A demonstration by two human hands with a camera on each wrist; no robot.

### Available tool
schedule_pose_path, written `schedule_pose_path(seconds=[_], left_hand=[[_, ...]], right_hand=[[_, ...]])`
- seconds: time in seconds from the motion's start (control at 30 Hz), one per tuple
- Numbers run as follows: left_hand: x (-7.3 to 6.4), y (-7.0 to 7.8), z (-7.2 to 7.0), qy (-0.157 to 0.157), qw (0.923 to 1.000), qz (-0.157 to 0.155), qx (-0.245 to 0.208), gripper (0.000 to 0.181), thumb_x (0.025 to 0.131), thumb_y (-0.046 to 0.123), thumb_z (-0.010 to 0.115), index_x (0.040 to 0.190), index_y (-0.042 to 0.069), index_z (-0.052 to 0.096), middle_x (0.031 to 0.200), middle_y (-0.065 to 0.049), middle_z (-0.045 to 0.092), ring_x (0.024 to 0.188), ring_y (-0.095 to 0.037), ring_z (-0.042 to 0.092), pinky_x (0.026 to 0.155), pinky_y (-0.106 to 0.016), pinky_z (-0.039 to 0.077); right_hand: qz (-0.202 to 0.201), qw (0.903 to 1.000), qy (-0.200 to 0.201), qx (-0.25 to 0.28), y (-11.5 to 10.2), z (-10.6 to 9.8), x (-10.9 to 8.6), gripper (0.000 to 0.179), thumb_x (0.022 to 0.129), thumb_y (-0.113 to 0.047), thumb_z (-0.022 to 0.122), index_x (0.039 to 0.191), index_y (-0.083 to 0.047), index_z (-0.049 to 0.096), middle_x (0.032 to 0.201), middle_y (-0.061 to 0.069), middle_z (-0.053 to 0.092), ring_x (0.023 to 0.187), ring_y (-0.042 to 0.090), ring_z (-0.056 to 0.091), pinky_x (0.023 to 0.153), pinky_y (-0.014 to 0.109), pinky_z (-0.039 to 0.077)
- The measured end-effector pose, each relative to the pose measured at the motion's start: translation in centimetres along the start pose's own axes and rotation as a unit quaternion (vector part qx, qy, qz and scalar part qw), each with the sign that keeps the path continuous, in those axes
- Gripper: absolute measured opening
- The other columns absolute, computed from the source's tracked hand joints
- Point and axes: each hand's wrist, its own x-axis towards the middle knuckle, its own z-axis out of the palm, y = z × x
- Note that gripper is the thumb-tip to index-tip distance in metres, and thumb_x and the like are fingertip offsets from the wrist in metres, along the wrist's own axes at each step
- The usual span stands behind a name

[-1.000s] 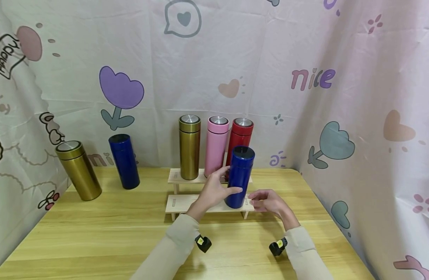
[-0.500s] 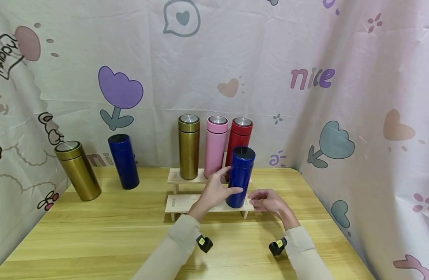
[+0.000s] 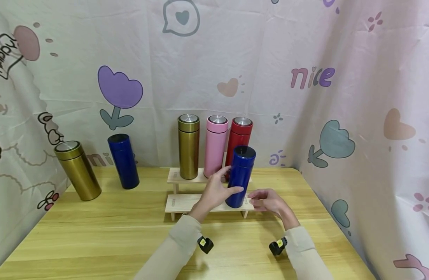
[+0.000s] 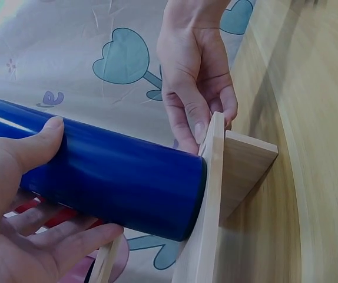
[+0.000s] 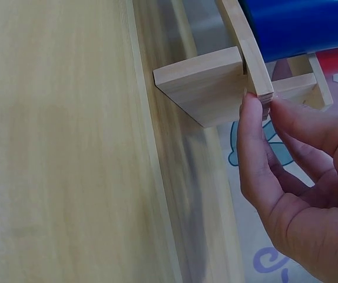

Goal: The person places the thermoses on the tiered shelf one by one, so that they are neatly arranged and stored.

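My left hand (image 3: 216, 191) grips a blue thermos bottle (image 3: 240, 175) from its left side, thumb across the front. The bottle's base is on the right part of the lower step of a wooden two-tier stand (image 3: 186, 202). In the left wrist view the thumb and fingers wrap the blue body (image 4: 122, 174). My right hand (image 3: 268, 203) pinches the right end of that lower step, thumb on one face and fingers on the other, as the right wrist view shows at the board's end (image 5: 257, 76). On the upper step stand a gold bottle (image 3: 189, 151), a pink bottle (image 3: 216, 147) and a red bottle (image 3: 243, 130).
At the left of the wooden table (image 3: 112, 233) stand another gold bottle (image 3: 79, 173) and another blue bottle (image 3: 125, 163). A patterned curtain (image 3: 263, 46) hangs behind the table and along both sides.
Both hands keep their grip and the bottles stay in place. Only a very slight shift of the head view shows.
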Motion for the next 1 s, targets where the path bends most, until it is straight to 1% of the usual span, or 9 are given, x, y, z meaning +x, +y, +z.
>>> schedule_pose_path(seconds=[0.27,0.5,0.67,0.83,0.93,1.0], left_hand=[[-0.05,0.02,-0.10,-0.003,1.0000,-0.004,0.000,0.078,0.084,0.024,0.087,0.151,0.011,0.050,0.133,-0.016,0.066,0.118,-0.036,0.066,0.105,-0.057,0.054],[-0.16,0.07,-0.20,-0.010,0.9999,-0.012,0.006,0.079,0.085,0.027,0.087,0.152,0.013,0.048,0.136,-0.014,0.065,0.119,-0.035,0.065,0.104,-0.054,0.056],[-0.11,0.04,-0.22,-0.014,0.9997,-0.020,0.009,0.080,0.085,0.029,0.086,0.153,0.015,0.047,0.138,-0.014,0.064,0.122,-0.035,0.064,0.104,-0.055,0.055],[-0.08,0.03,-0.36,-0.020,0.9994,-0.024,0.013,0.081,0.085,0.031,0.086,0.154,0.016,0.046,0.144,-0.014,0.061,0.128,-0.037,0.062,0.106,-0.057,0.054],[-0.03,-0.02,-0.64,-0.023,0.9994,-0.021,0.012,0.080,0.086,0.031,0.086,0.154,0.016,0.047,0.146,-0.014,0.060,0.130,-0.039,0.061,0.106,-0.058,0.054],[0.00,-0.09,-0.95,-0.026,0.9995,-0.015,0.010,0.078,0.086,0.030,0.086,0.153,0.017,0.048,0.145,-0.014,0.061,0.128,-0.039,0.062,0.104,-0.057,0.056]], right_hand=[[-0.006,1.0000,-0.006,-0.001,-0.22,0.01,-0.12,0.027,0.097,-0.005,0.069,0.122,0.004,0.068,0.101,0.009,0.069,0.083,0.016,0.067,0.086,0.040,0.065],[-0.005,1.0000,0.000,-0.003,-0.10,-0.05,-0.14,0.025,0.097,-0.004,0.069,0.121,0.003,0.069,0.100,0.008,0.068,0.083,0.016,0.067,0.086,0.041,0.065],[-0.003,1.0000,0.003,-0.007,0.06,-0.10,-0.09,0.024,0.097,-0.005,0.069,0.120,0.002,0.069,0.100,0.008,0.068,0.084,0.018,0.067,0.085,0.040,0.065],[-0.006,1.0000,0.000,-0.007,0.11,-0.15,-0.01,0.024,0.097,-0.005,0.069,0.120,0.002,0.069,0.100,0.008,0.067,0.084,0.017,0.066,0.083,0.037,0.066],[-0.009,0.9999,-0.003,-0.004,0.11,-0.15,0.00,0.024,0.097,-0.005,0.069,0.120,0.002,0.069,0.100,0.007,0.067,0.083,0.017,0.066,0.082,0.036,0.066],[-0.011,0.9999,-0.006,-0.002,0.11,-0.17,-0.01,0.025,0.097,-0.005,0.069,0.121,0.003,0.068,0.099,0.007,0.067,0.083,0.016,0.066,0.082,0.035,0.066]])
